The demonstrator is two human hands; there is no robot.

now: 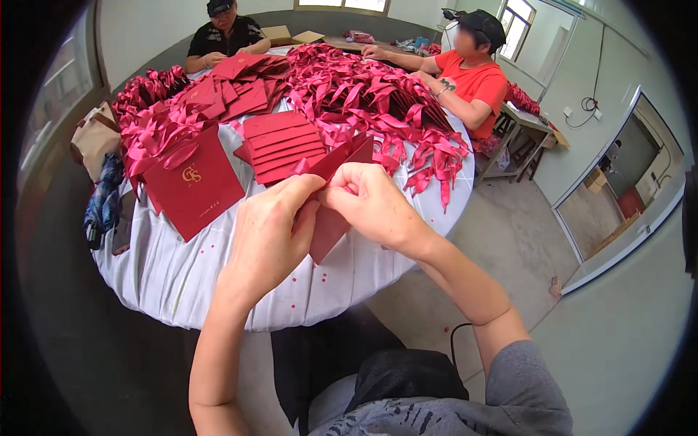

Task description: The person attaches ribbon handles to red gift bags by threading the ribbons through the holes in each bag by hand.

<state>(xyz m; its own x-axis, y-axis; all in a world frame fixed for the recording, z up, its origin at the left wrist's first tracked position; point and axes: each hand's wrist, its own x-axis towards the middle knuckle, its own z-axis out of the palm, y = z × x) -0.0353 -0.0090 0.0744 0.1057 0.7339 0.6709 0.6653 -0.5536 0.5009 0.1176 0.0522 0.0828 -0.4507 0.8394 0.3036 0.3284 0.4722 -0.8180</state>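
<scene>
- Red paper bag, one: tilted, between the hands, over the front part of the tabletop; upper edge partly hidden by fingers, inside not visible.
- Left hand: thumb and fingers clamped on the bag's upper edge; fingertip contact hard to make out.
- Right hand: fingertips pinched together on the same edge, beside the left.
- Flat red bags: overlapping stack just beyond the hands; contents hidden.
- Ribboned bags: heaped toward the tabletop's far edge; lower layers covered.
- Beige cloth bag: left edge; contents hidden.
</scene>
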